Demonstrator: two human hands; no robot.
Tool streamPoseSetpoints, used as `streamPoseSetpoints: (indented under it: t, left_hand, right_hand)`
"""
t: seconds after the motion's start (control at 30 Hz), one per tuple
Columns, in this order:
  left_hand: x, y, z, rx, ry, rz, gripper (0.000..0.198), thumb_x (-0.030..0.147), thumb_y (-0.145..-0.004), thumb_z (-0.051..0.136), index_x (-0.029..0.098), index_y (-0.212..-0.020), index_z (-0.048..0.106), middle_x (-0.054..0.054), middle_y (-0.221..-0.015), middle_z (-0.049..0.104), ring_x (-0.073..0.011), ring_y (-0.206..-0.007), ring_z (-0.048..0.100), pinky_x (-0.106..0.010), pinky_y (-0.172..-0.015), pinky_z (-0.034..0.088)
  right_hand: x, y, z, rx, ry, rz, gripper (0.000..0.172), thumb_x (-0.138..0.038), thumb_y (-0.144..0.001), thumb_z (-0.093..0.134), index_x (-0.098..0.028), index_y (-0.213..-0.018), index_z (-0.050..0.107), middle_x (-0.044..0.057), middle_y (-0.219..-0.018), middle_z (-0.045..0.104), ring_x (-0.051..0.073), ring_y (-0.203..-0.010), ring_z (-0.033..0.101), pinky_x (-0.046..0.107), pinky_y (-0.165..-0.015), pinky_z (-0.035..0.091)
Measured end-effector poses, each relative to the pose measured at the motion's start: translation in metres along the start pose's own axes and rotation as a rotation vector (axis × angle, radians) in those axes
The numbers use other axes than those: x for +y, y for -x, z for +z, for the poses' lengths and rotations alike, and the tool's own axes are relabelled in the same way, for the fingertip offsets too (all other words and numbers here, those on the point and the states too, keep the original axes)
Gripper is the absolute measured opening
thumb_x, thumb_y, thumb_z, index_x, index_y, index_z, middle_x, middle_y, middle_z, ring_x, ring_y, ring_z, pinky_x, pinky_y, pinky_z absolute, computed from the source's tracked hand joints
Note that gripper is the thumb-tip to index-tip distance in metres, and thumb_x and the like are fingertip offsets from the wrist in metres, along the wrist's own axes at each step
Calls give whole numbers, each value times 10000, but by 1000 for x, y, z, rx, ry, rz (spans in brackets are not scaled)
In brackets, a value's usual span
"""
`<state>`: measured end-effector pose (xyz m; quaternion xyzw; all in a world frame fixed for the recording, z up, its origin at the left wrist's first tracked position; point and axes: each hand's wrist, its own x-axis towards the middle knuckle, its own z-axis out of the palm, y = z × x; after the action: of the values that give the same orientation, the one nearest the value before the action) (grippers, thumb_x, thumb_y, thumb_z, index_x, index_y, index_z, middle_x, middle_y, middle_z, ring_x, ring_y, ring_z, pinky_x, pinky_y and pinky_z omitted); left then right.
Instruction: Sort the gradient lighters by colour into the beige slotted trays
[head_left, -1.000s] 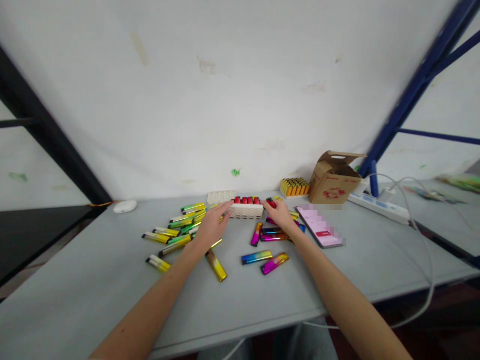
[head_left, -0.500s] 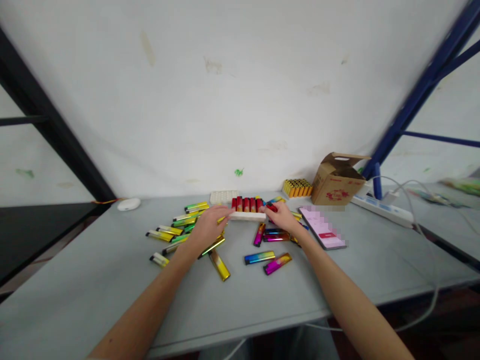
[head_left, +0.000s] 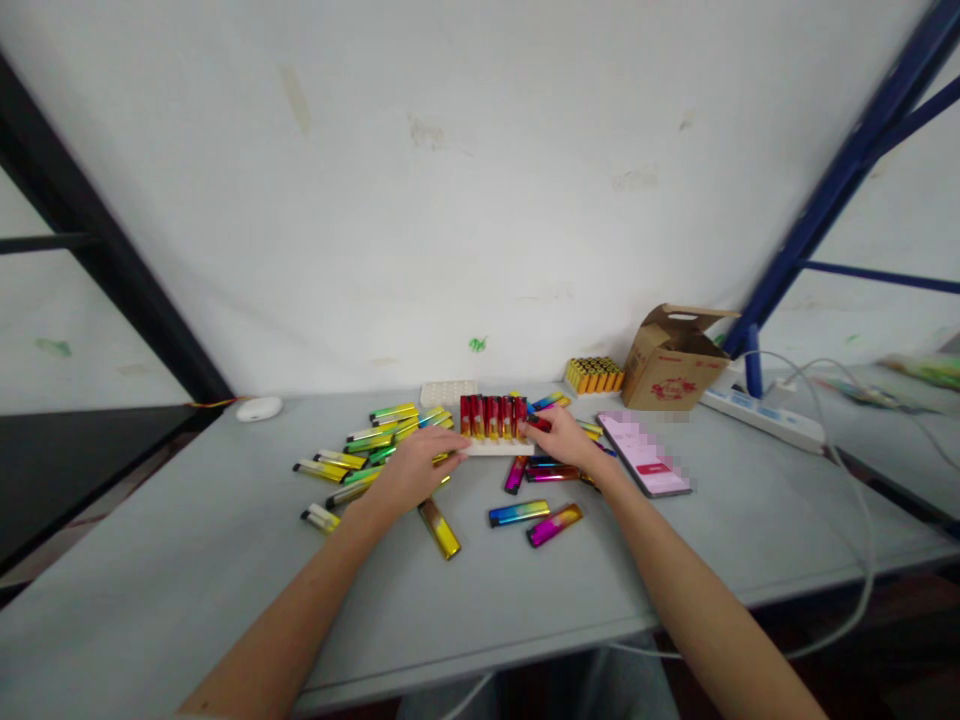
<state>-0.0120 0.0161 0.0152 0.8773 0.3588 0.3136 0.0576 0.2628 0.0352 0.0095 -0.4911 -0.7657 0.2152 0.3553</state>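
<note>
A white tray [head_left: 499, 449] holds a row of red and gold lighters [head_left: 493, 416] standing in it. At the tray's left end is my left hand [head_left: 420, 462], its fingertips closed on the edge. My right hand [head_left: 562, 436] pinches a dark red lighter [head_left: 538, 424] beside the right end of the row. Loose yellow and green lighters [head_left: 341, 460] lie spread to the left. To the right and in front are blue lighters [head_left: 519, 513] and purple-orange lighters [head_left: 554, 525]; some are partly hidden behind my right hand.
A second white tray [head_left: 448, 393] lies at the back near the wall. Orange lighters [head_left: 595, 375] stand packed beside an open cardboard box [head_left: 675, 365]. A phone [head_left: 645, 455], a power strip [head_left: 765, 420] with cables, and a white oval device [head_left: 259, 409] also rest on the table.
The white tray has tipped and come slightly nearer, so more of the red lighters' fronts shows. My left hand has moved down a little with it; my right hand stays beside the row.
</note>
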Motion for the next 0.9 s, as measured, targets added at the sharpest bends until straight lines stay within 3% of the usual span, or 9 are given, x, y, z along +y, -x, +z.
streamPoseSetpoints:
  t: [0.13, 0.33, 0.43, 0.5, 0.63, 0.9]
  left_hand:
    - [0, 2, 3, -10, -32, -8, 214, 307, -885, 563, 237, -988, 737, -54, -1013, 747, -226, -978, 669, -409, -924, 513]
    - [0, 1, 6, 3, -73, -19, 235, 311, -902, 539, 231, -1010, 732, -56, -1018, 745, -224, -960, 673, -398, -902, 515]
    - [0, 0, 6, 12, -78, -22, 248, 317, -905, 533, 221, -1019, 731, -63, -1005, 748, -230, -951, 672, -407, -895, 517]
    - [1, -2, 6, 18, -67, -23, 259, 327, -907, 526, 218, -1021, 732, -66, -1002, 748, -227, -947, 671, -404, -895, 517]
    - [1, -3, 4, 18, -48, -33, 249, 325, -892, 538, 228, -1006, 737, -62, -987, 751, -219, -938, 671, -392, -895, 520]
    - [-4, 1, 12, -16, -76, -41, 161, 277, -855, 605, 238, -930, 741, -56, -965, 746, -227, -924, 674, -387, -876, 524]
  right_hand:
    - [-2, 2, -1, -45, 54, -49, 342, -369, -839, 533, -161, -568, 546, -37, -501, 412, 101, -507, 340, 238, -498, 241]
    - [-21, 16, -11, 39, 64, -148, 315, -356, -854, 540, -159, -631, 645, -13, -529, 503, 117, -522, 394, 251, -545, 292]
    - [-37, 29, -12, -35, 80, -173, 296, -290, -837, 545, -159, -604, 670, -1, -504, 527, 121, -501, 421, 252, -539, 291]
    - [-46, 35, -10, -124, 153, -201, 142, -196, -756, 597, -169, -698, 723, 10, -567, 610, 129, -531, 480, 249, -567, 313]
    - [-56, 38, -2, -280, 378, -224, 170, -158, -721, 621, -215, -808, 756, 28, -647, 677, 149, -578, 526, 261, -598, 312]
    - [-50, 38, -1, -319, 518, -105, 189, -256, -749, 650, -236, -900, 764, 62, -715, 707, 203, -676, 595, 277, -618, 338]
